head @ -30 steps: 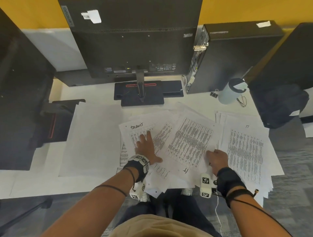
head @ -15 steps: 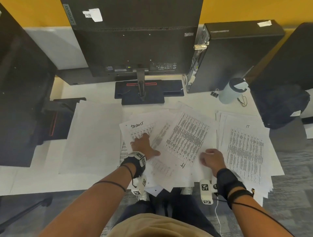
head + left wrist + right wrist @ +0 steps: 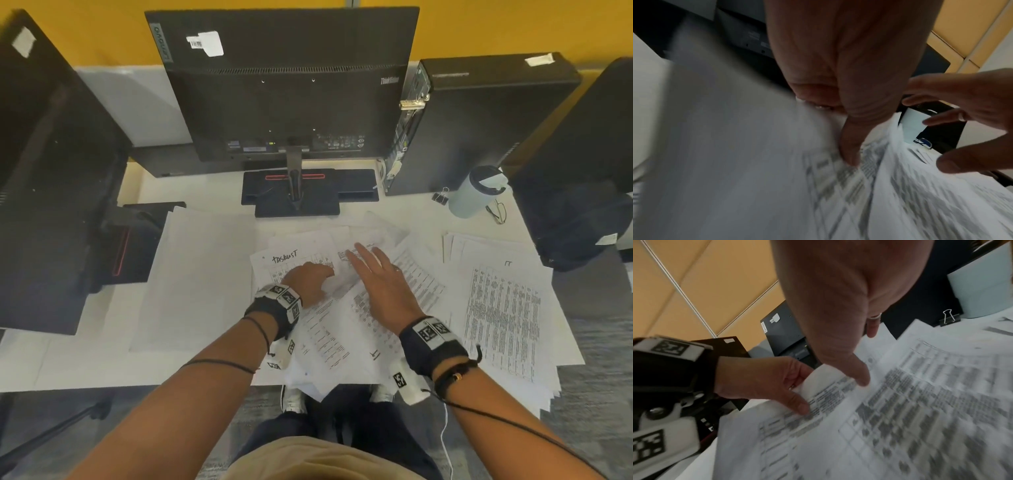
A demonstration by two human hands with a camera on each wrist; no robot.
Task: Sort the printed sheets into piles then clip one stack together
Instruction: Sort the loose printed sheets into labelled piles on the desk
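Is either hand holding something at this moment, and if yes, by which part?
The left hand pinches a printed sheet by its lifted, curled edge. The right hand holds nothing; its straight fingers lie over the middle papers.

A white desk (image 3: 85, 363) is being covered by paper, placed here relative to the monitor stand (image 3: 296, 195). Loose printed sheets (image 3: 342, 329) are lying just in front of it, a blank pile (image 3: 202, 281) front-left, a printed pile (image 3: 503, 322) front-right. A binder clip (image 3: 440, 197) and tumbler (image 3: 474, 197) are standing to its right.

Office: desk (image 3: 212, 192) crowded with monitors (image 3: 287, 85), desktop tower (image 3: 486, 123), printed sheets (image 3: 500, 308), binder clip (image 3: 440, 198).
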